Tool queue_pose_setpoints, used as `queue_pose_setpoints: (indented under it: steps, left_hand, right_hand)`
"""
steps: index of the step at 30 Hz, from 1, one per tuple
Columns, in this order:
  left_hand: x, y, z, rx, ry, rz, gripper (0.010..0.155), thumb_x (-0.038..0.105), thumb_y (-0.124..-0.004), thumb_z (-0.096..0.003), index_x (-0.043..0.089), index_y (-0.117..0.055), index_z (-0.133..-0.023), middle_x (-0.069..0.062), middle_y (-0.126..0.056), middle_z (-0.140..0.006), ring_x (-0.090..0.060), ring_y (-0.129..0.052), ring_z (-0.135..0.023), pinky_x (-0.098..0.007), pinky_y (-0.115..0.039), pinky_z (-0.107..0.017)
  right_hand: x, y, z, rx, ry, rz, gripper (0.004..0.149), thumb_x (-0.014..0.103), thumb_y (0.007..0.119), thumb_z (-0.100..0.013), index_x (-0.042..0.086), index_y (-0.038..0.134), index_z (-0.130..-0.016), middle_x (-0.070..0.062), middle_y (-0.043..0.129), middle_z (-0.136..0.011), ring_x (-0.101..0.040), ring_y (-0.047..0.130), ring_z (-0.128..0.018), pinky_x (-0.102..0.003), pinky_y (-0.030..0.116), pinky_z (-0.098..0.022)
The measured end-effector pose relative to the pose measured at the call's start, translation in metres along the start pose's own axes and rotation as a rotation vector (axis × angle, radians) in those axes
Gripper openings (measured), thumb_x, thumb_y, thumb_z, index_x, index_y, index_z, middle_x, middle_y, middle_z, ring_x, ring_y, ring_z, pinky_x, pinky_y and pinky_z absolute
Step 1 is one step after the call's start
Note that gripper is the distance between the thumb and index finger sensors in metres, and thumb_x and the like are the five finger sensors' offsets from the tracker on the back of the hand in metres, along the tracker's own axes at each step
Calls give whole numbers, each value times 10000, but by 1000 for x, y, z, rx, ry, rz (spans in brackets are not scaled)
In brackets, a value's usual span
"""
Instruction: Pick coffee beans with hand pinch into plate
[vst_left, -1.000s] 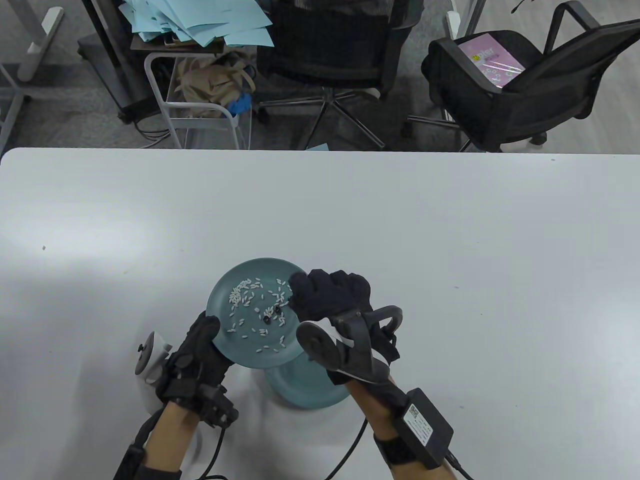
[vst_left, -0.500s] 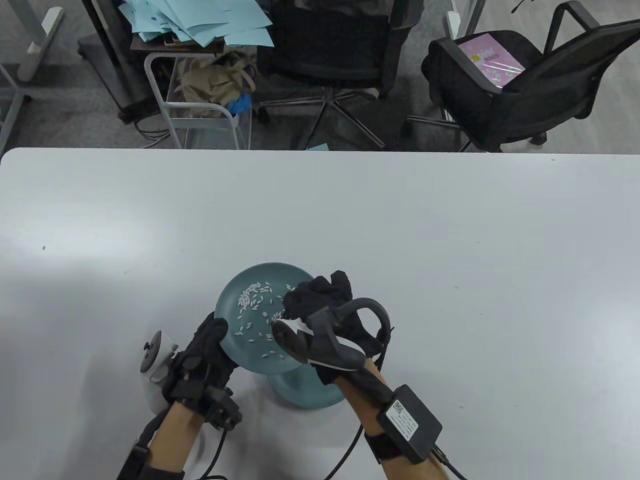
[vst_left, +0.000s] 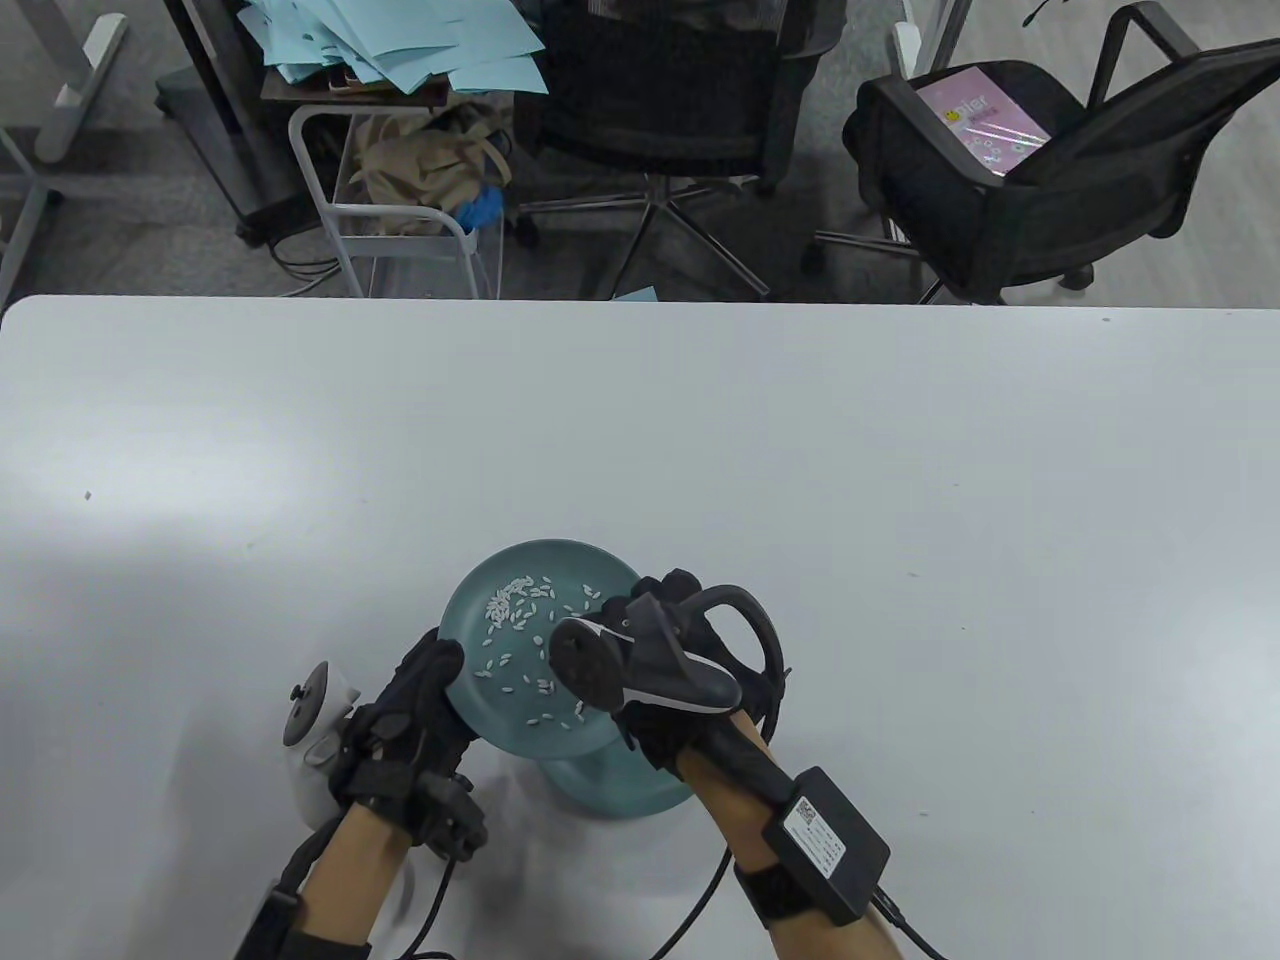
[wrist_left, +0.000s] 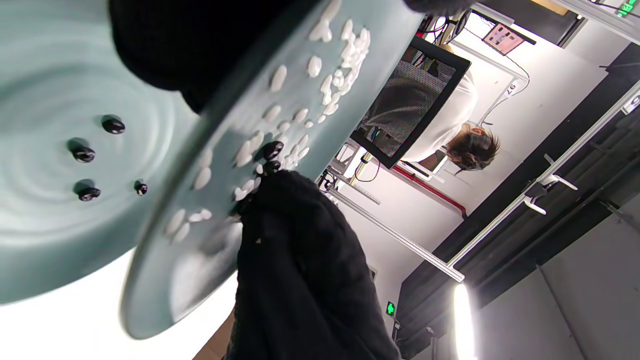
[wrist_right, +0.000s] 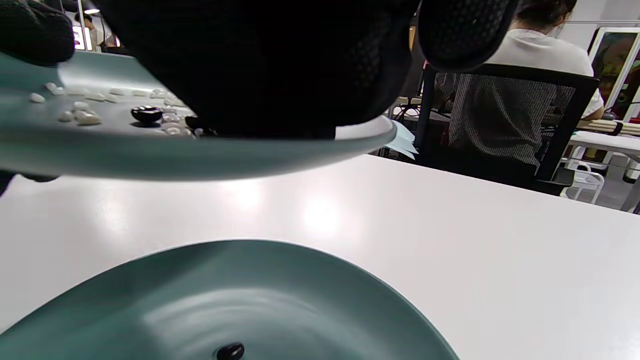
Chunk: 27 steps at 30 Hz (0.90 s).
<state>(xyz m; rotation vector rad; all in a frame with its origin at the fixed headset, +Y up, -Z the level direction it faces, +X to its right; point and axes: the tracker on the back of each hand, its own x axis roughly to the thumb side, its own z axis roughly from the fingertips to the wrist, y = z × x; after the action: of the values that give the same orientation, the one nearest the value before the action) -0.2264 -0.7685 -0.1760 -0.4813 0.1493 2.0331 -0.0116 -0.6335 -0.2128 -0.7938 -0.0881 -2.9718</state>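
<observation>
Teal raised plate (vst_left: 520, 715) edge in left grip (vst_left: 415, 715), overhanging lower plate (vst_left: 640, 790).

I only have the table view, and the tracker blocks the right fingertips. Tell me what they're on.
Observer: Left wrist view: the right hand reaches onto the upper plate, fingertips beside two coffee beans among white grains.
Operator: Count the lower plate's contents.
Observer: Four coffee beans lie in the lower plate.
Operator: Check the plates for contact.
Observer: Right wrist view: the upper plate hangs clear above the lower one, with the table visible between.
</observation>
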Motion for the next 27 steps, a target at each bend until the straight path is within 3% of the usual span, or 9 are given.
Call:
queue_pose_setpoints:
  steps: [8,14,18,27]
  left_hand:
    - [1,1,0,3,-7,-1,591,453,-610,-499,194,-442,-1003,-120,-741,-886,-354,-903,-658,-424,-826,-457]
    - [2,0,0,3,-13,-11,594,451,-618,-496,182,-456,-999,-129,-750,-876,-362,-908,-641,-425,-830,-444]
    - [2,0,0,1,-14,-20,593,450,-619,-495,178,-460,-997,-134,-752,-873,-365,-908,-637,-426,-831,-440]
    - [0,0,-1,-15,-6,1,587,452,-609,-500,182,-457,-998,-125,-753,-876,-356,-912,-642,-423,-832,-443]
  right_hand:
    - [2,2,0,-29,-16,-21,361,324,900,-450,232,868,-798,-90,957,-791,-277,888,-592,-606,642,-607]
    - [3,3,0,-19,-34,-23,373,336,907,-441,225,854,-793,-94,964,-759,-233,909,-503,-575,694,-570]
    - [1,4,1,30,-29,-51,398,320,904,-451,219,830,-829,-99,946,-790,-246,904,-549,-592,671,-590]
    - [0,2,3,0,-37,-34,420,365,899,-437,224,811,-823,-93,939,-772,-229,892,-515,-584,679,-584]
